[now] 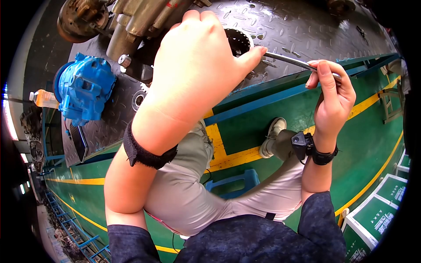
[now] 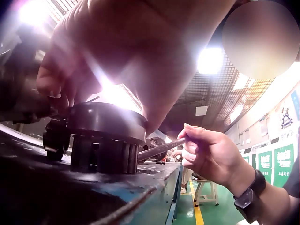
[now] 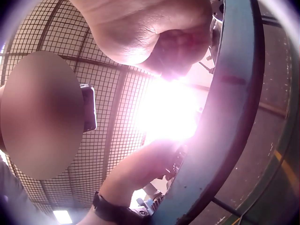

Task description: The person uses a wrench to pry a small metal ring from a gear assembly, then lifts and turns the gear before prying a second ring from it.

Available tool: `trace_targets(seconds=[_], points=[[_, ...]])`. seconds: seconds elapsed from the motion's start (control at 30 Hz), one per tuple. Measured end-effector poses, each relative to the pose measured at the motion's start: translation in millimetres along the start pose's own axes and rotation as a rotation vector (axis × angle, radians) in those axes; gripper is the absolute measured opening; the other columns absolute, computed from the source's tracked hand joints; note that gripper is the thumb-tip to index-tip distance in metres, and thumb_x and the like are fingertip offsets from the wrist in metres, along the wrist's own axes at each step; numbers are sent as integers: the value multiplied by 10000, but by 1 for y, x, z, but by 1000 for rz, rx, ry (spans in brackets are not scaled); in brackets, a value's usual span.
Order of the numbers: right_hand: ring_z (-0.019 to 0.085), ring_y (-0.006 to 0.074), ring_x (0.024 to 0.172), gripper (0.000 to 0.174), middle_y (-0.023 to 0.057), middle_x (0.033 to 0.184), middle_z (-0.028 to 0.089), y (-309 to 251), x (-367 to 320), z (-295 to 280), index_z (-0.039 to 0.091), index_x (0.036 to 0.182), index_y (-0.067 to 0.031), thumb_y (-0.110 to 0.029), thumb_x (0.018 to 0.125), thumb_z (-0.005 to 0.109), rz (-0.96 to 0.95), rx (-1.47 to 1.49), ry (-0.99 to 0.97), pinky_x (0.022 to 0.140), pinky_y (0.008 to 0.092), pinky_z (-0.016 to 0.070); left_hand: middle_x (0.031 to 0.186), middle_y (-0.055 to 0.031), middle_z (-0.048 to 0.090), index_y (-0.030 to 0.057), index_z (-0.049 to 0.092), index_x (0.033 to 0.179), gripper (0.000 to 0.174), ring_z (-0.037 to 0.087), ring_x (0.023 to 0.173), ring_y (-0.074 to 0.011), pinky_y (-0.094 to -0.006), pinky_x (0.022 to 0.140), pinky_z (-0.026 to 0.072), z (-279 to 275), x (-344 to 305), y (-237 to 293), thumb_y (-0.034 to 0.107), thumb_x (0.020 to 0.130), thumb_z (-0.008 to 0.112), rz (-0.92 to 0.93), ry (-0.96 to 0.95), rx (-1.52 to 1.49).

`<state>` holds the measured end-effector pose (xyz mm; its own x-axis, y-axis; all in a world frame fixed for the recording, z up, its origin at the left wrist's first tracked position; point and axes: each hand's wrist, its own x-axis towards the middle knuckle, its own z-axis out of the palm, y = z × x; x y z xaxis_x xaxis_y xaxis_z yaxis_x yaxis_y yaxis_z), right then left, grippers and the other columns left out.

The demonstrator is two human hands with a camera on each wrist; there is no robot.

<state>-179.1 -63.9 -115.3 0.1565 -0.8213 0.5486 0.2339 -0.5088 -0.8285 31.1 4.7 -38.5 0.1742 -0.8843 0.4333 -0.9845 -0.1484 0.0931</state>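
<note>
My left hand (image 1: 193, 65) reaches over a dark ring-shaped metal part (image 1: 240, 40) with inner teeth, near the bench's front edge. In the left wrist view the part (image 2: 105, 124) stands upright, a smooth band above a slotted lower wall. The left thumb and fingers hold that band from opposite sides. My right hand (image 1: 331, 94) grips one end of a slim metal bar (image 1: 287, 59) between thumb and fingers. The bar's far end meets the lower side of the part in the left wrist view. In the right wrist view, glare hides the bar.
On the metal bench (image 1: 280, 30) stand a blue pump-like casting (image 1: 85, 87), a large gearbox housing (image 1: 140, 22) and a small gear (image 1: 138, 100). A phone (image 1: 80, 142) lies at the bench's left edge, near an orange bottle (image 1: 46, 99). A blue stool (image 1: 237, 182) stands below.
</note>
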Motion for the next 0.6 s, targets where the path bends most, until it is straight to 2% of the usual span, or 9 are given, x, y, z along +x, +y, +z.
trace_targets(seconds=[0.13,0.23,0.33,0.37,0.6], points=[[601,93,673,171,74,829,706,0,0,-1,713,1015,33,-127,996,659,1,-3,-6,636,225,483,954,-199,644,-65,634,939,657,661,908,-368,-432,818,528,-2,1,-3,549,773,800,34,-27,-29],[603,92,675,167,71,829,707,-2,0,-1,715,1012,32,-125,996,658,3,-12,-5,637,225,485,954,-179,638,-54,647,984,638,655,901,-354,-422,804,522,-5,1,-6,519,761,816,133,-48,-33],[603,91,677,165,68,830,708,-2,-1,0,716,1009,31,-122,997,655,6,-9,-1,639,226,486,951,-160,627,-40,662,1051,609,646,900,-339,-399,804,516,-10,4,-22,465,756,834,211,-75,-168],[604,91,678,164,67,830,708,-2,-1,0,717,1009,30,-121,997,655,8,-6,0,640,227,487,957,-151,623,-28,672,1113,587,642,920,-326,-385,818,511,-13,4,-24,408,757,840,196,-143,-241],[607,93,682,154,68,832,708,-1,-1,-1,720,1016,27,-112,994,656,-3,-6,-19,643,228,493,992,-156,635,-24,686,1138,566,635,961,-340,-389,865,500,-17,8,-29,347,738,837,274,-154,-229]])
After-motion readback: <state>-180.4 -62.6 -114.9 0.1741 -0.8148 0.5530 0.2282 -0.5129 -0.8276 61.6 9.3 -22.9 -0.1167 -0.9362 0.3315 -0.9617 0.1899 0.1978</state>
